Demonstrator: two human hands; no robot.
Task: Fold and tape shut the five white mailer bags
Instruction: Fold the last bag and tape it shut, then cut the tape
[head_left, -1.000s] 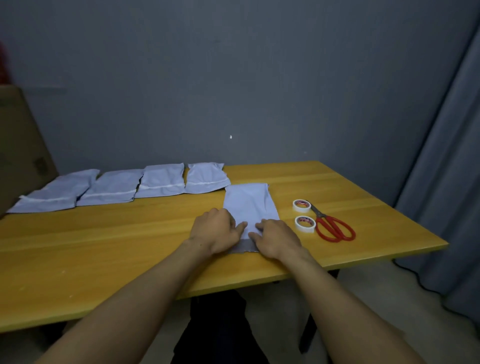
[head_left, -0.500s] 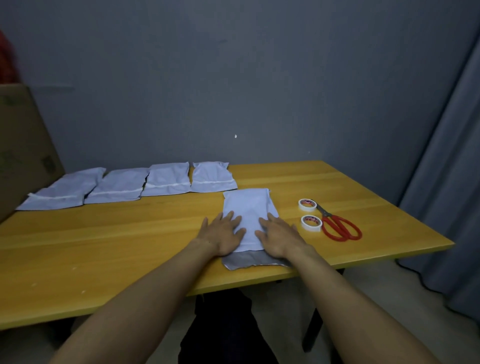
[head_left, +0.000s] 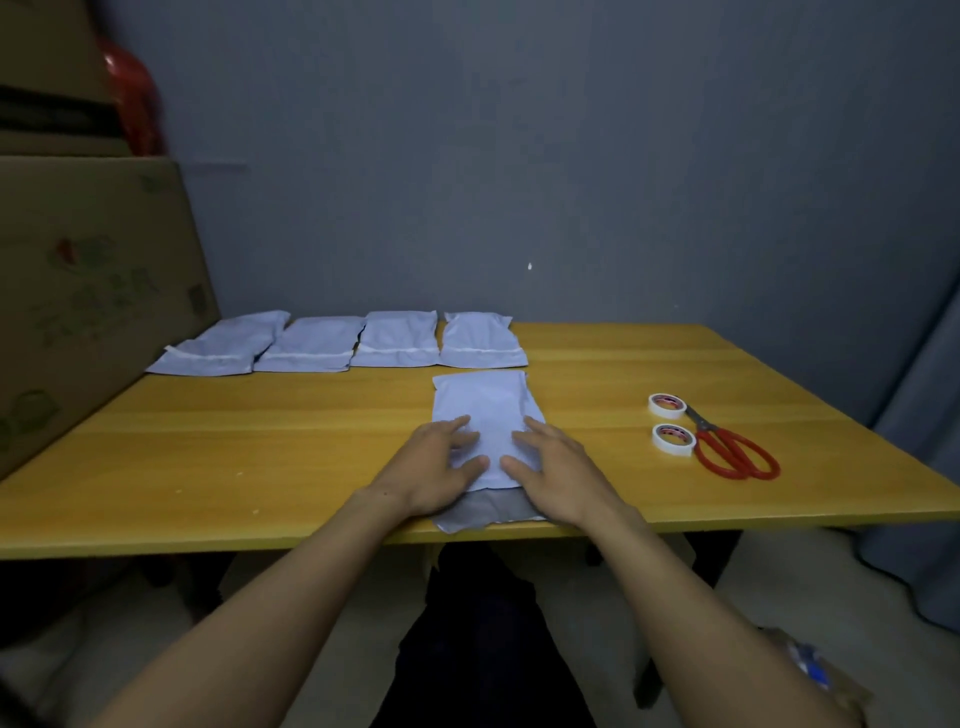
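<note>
White, smooth plastic is seen in the mailer bag (head_left: 483, 410) laid lengthwise near the front edge of the table (head_left: 260, 457), its far end rectangular and faintly creased. A dull grey flap (head_left: 488, 512) is left showing at its near end, right at the table's edge. The bag is pressed flat by both hands: the left hand (head_left: 441, 467) is laid on its left side and the right hand (head_left: 556, 473) on its right, with the fingers of each held straight and slightly apart, palms down, nothing gripped. A strip of white is left bare between the two hands. A row of four more bags (head_left: 397, 338) is set side by side along the far edge of the table; they appear softly puffed, each crossed by a paler band near its front end, and what is held inside cannot be told. The table top is made of yellow wood-grain boards with a matte finish. Well to the right, two small round rolls of white tape (head_left: 674, 438) are placed just beside red-handled scissors (head_left: 727, 452). A large brown cardboard box (head_left: 88, 291) is stood at the table's left.
</note>
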